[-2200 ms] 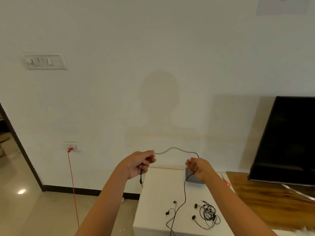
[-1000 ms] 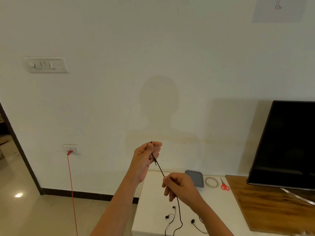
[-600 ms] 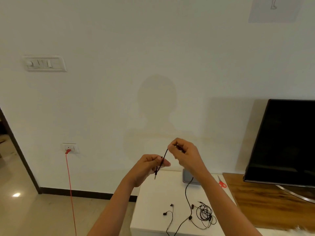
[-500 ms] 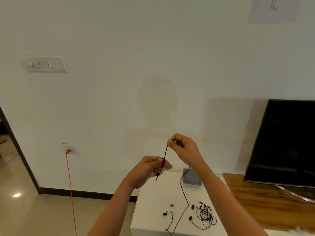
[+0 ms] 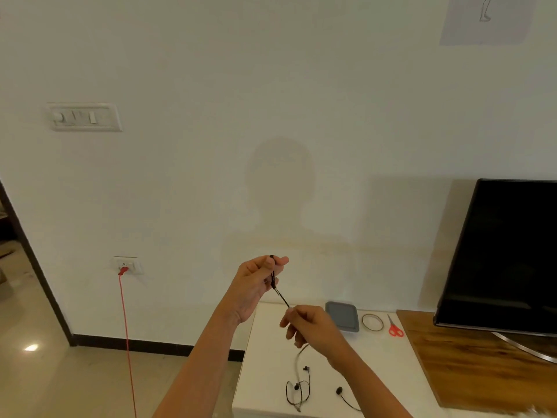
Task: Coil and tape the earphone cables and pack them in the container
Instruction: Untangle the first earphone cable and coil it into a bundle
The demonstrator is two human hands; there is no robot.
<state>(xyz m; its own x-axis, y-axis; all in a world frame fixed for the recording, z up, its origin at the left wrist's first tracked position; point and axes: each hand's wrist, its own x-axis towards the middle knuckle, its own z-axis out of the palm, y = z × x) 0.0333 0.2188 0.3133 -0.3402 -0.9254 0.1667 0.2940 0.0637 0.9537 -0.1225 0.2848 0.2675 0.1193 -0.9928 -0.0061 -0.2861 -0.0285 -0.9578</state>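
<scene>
Left hand [image 5: 255,283] has risen, pinching the earphone cable [image 5: 282,298]; right hand [image 5: 310,327] dropped, gripping it lower.

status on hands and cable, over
Left hand pinches earphone cable high. Right hand grips it lower, taut between. Container, tape roll on table, nothing in the way.

left hand [image 5: 256,282] raised, right hand [image 5: 310,327] lower, pinching

The light is soft and fairly bright, coming from behind you: your shadow [image 5: 280,188] lies faint on the wall [image 5: 196,70]. One glare spot [image 5: 31,347] shines on the floor [image 5: 90,387]. The door frame [image 5: 33,267] leans, bent by the wide lens.
</scene>
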